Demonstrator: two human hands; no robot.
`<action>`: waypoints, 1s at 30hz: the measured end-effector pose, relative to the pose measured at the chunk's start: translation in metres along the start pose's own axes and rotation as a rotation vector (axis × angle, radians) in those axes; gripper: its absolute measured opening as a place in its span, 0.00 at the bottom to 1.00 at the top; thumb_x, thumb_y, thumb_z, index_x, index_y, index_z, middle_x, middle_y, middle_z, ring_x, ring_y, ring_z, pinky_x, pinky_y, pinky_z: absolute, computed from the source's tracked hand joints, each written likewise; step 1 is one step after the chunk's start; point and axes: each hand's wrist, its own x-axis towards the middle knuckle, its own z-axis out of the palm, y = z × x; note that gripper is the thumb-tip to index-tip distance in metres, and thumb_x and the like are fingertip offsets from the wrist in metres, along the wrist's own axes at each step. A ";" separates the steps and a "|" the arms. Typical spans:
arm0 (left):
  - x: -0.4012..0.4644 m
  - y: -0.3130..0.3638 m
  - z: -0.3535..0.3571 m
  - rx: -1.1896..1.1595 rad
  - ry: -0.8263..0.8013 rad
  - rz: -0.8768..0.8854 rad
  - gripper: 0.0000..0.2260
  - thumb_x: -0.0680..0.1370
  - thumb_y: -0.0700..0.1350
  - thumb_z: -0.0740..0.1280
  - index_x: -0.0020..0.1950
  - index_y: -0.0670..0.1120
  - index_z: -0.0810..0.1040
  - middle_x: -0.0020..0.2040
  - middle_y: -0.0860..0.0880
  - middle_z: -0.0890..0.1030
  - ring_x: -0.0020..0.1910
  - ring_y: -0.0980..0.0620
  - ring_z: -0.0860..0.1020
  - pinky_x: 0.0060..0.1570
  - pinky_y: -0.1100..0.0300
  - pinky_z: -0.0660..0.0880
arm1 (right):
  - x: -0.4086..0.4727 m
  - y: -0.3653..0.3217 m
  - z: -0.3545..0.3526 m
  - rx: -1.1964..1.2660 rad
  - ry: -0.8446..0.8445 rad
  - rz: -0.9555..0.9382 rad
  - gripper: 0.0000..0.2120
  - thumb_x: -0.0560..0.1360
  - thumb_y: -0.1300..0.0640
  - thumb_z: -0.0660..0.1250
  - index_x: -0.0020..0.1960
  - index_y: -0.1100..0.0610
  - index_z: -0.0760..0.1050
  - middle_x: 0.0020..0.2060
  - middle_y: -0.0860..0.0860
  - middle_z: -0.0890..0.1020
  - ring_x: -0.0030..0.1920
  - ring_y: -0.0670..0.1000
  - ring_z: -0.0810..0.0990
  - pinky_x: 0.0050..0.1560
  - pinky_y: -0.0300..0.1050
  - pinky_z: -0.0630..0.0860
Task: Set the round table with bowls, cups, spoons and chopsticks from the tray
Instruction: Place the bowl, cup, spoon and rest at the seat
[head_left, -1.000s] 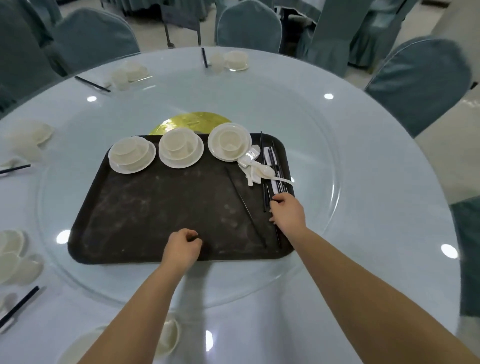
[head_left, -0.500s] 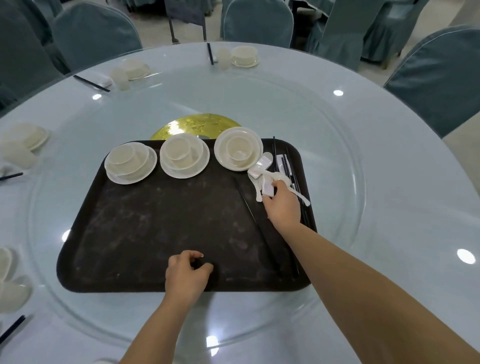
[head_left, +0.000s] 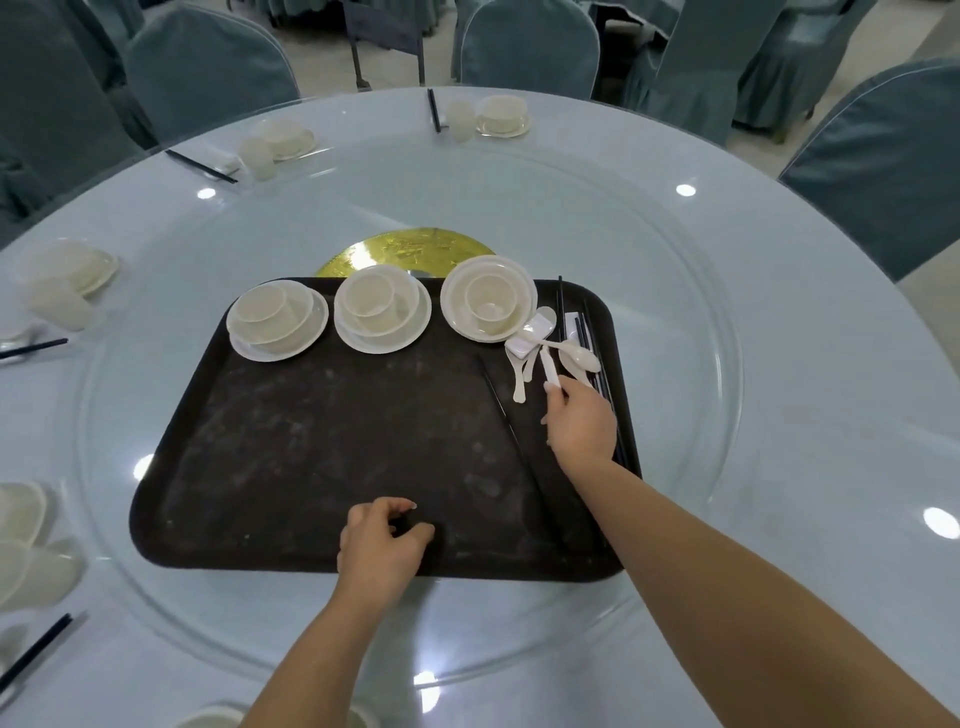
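I see the right hand (head_left: 581, 426) pinching a white spoon (head_left: 549, 370) by its handle; remaining spoons lie just beyond. The left hand (head_left: 382, 545) grips the tray (head_left: 311, 441) near edge.

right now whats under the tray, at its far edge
The tray sits on the glass turntable. At its far edge a gold disc shows, partly covered by the tray and the bowls. How far the disc runs beneath cannot be seen.
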 end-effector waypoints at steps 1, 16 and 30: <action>-0.002 0.000 -0.001 -0.036 -0.001 0.016 0.10 0.76 0.45 0.71 0.55 0.52 0.75 0.58 0.51 0.70 0.58 0.49 0.74 0.63 0.49 0.72 | -0.005 0.000 -0.002 0.049 0.008 0.004 0.16 0.82 0.52 0.57 0.44 0.58 0.77 0.34 0.52 0.81 0.35 0.54 0.80 0.43 0.50 0.78; -0.104 -0.001 -0.021 -0.693 -0.080 -0.028 0.07 0.80 0.42 0.64 0.58 0.45 0.77 0.51 0.44 0.83 0.44 0.47 0.84 0.46 0.62 0.79 | -0.181 -0.001 -0.027 0.395 -0.286 -0.029 0.14 0.80 0.54 0.63 0.64 0.50 0.78 0.37 0.44 0.82 0.30 0.43 0.80 0.33 0.37 0.78; -0.189 -0.084 -0.041 -0.759 -0.169 -0.109 0.07 0.81 0.41 0.63 0.55 0.46 0.79 0.48 0.46 0.86 0.47 0.50 0.84 0.44 0.61 0.80 | -0.334 0.000 -0.017 0.358 -0.503 -0.234 0.12 0.80 0.56 0.64 0.60 0.49 0.81 0.43 0.42 0.84 0.37 0.42 0.80 0.40 0.41 0.79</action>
